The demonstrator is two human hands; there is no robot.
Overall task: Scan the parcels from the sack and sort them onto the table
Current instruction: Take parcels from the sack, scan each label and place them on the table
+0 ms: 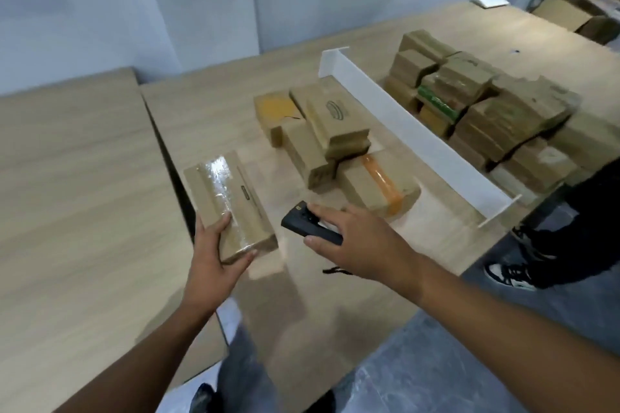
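My left hand (214,258) grips the near end of a brown cardboard parcel (224,198) sealed with clear tape, held over the wooden table (208,117). My right hand (355,238) holds a black handheld scanner (302,216), its head pointing left toward the parcel. Beyond the scanner lies a small heap of sorted parcels (318,131), one with an orange tape band (382,183). The sack is out of view.
A white divider (412,131) runs diagonally across the table. Right of it sits a larger pile of brown parcels (483,111). A second table (77,194) adjoins on the left across a narrow gap. Another person's legs and sneakers (513,275) stand at the right edge.
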